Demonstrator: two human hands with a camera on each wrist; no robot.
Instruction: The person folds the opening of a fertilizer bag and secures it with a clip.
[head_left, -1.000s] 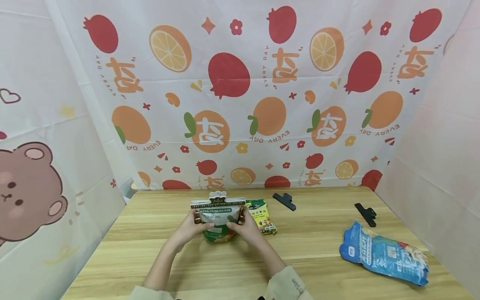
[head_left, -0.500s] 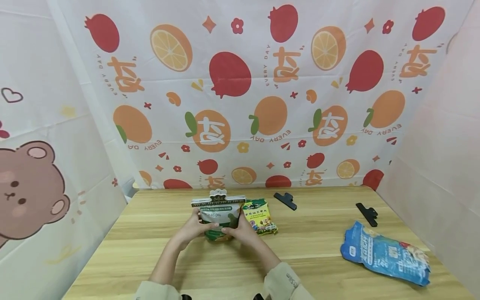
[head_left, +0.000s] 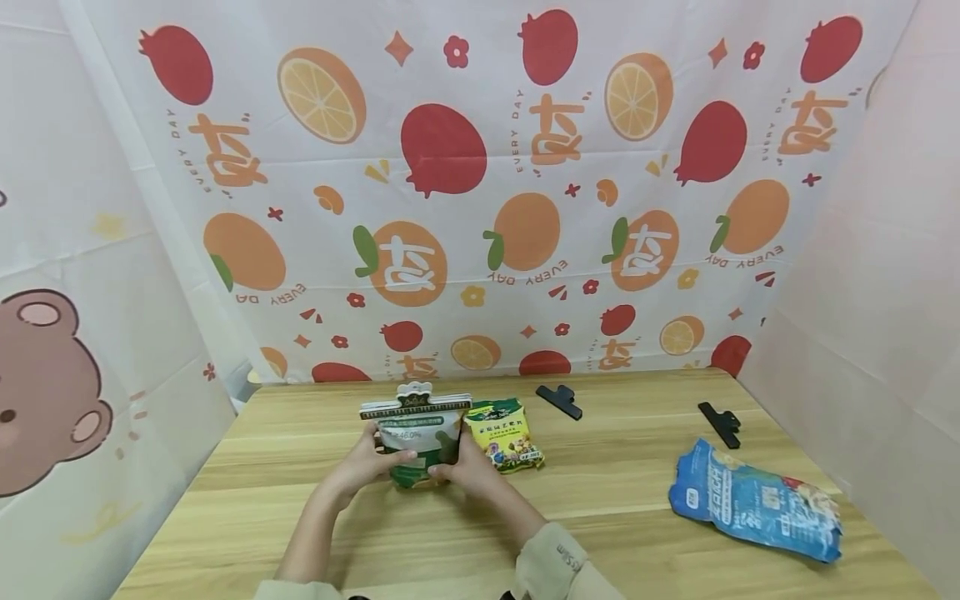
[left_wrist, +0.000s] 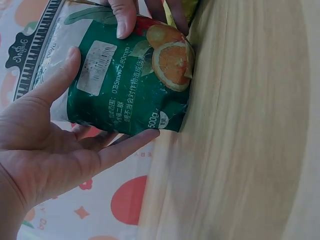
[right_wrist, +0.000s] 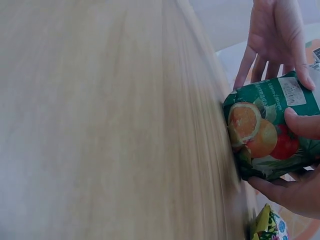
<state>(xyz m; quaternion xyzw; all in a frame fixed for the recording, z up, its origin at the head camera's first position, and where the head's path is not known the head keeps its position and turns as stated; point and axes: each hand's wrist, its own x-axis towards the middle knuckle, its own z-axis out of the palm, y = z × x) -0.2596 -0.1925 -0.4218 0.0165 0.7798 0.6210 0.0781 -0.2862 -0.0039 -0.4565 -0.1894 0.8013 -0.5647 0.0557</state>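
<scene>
The table [head_left: 600,508] has a wood-grain top. A white cloth [head_left: 487,187] printed with fruit hangs behind it; plain and bear-printed panels form the sides.

Two black clips [head_left: 559,402] [head_left: 722,425] lie apart from each other toward the rear and right of the table. A blue bag [head_left: 753,502] lies flat at the right, near the second clip. A yellow bag [head_left: 505,435] lies just right of the work; in the head view, the right hand [head_left: 471,468] covers part of its left edge.

The green bag [head_left: 422,450] is upright between the hands, with a wide decorated clip [head_left: 415,402] across its top. The left hand [head_left: 365,461] and the right hand each grasp one side, thumb on the near face. Contact between bag base and table cannot be determined.
</scene>
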